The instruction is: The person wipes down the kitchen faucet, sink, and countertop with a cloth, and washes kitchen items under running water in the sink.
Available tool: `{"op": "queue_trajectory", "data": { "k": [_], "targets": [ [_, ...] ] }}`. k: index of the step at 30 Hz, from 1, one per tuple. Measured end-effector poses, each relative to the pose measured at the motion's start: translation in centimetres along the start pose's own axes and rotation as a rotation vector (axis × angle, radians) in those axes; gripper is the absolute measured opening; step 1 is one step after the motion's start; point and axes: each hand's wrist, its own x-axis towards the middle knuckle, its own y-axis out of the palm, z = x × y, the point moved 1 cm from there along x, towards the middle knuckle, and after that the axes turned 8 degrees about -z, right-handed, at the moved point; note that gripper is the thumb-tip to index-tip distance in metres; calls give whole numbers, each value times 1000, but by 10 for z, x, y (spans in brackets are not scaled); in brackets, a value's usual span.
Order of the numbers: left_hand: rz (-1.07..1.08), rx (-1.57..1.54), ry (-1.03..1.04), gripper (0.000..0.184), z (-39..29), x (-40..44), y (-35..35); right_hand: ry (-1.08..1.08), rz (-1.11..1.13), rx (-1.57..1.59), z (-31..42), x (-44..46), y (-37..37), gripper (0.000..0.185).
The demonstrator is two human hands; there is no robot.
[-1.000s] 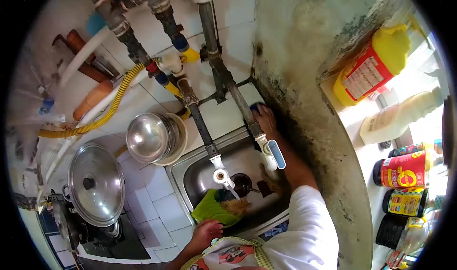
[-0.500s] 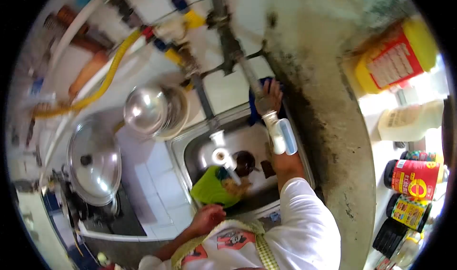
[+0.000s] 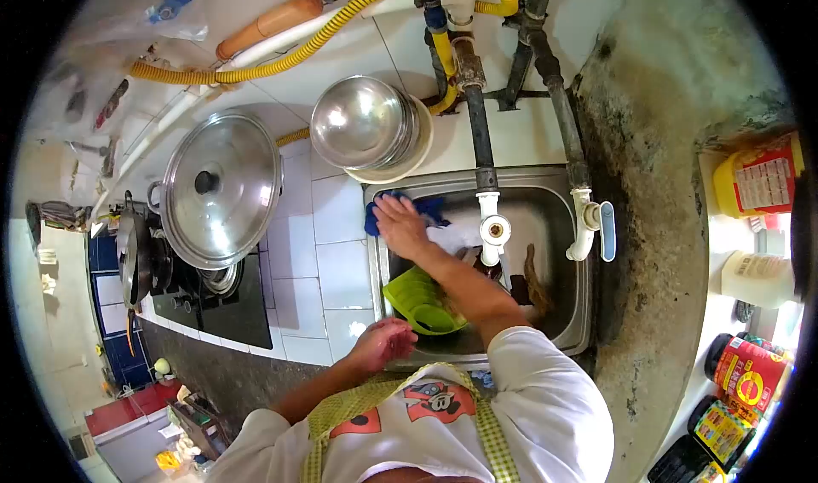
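My right hand point(image 3: 402, 225) presses a blue cloth point(image 3: 433, 209) against the back left corner of the sink's rim, fingers laid over it. Part of the cloth is covered by the hand. My left hand point(image 3: 385, 343) hovers by the sink's front left edge, its fingers loosely curled and apart, with nothing visible in them. A green plastic basin point(image 3: 417, 302) leans inside the steel sink point(image 3: 583, 308), below my right forearm. Behind that forearm lie a white item I cannot make out and a brown, root-like piece point(image 3: 536, 283).
Over the sink hang a white tap point(image 3: 494, 229) and a second tap with a blue-grey lever point(image 3: 607, 232). Stacked steel bowls point(image 3: 358, 123) stand behind on the left. A lidded pot point(image 3: 220, 189) sits on the stove point(image 3: 223, 304). Jars point(image 3: 750, 372) line the right ledge.
My right hand has carried the blue cloth from the sink's back right corner to its back left. My left hand stays near the front edge. The view has shifted.
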Motion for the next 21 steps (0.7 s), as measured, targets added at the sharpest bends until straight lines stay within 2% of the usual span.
{"op": "queue_trajectory", "data": {
  "k": [3,5,6,7,9,10,11,13,15,16,19,20,21],
  "targets": [
    [13,13,-14,12,0,-3,-5,-14,-47,138,7,-6,-12,30],
    [-3,38,-31,13,-1,0,-4,-308,66,336,-1,-16,-25,24],
    [-40,47,-52,14,1,2,-3,-330,-28,385,-4,-18,-27,21],
    [-33,42,-54,14,4,9,-1,-332,-20,381,-9,-16,-26,21],
    [16,71,-28,14,7,17,-8,-152,42,279,-14,-11,-6,17],
    [-35,58,-21,14,-3,3,4,154,-113,312,-18,-9,2,18],
    [-46,53,-11,14,-5,2,2,303,-100,221,-16,4,-23,20],
    [-14,36,-1,14,-5,3,2,240,-373,254,-12,17,-40,25],
    [-9,58,16,14,4,10,-5,172,-125,333,9,22,-39,30],
    [-44,47,-32,14,4,10,-5,10,-94,57,11,18,-30,32],
    [-25,-8,-65,13,5,14,-8,2,5,164,20,-2,-13,30],
    [-23,-1,-28,13,6,12,-10,-145,178,211,27,-14,-18,27],
    [-4,16,20,13,4,15,-8,-145,180,206,30,-22,-21,27]
  ]
}}
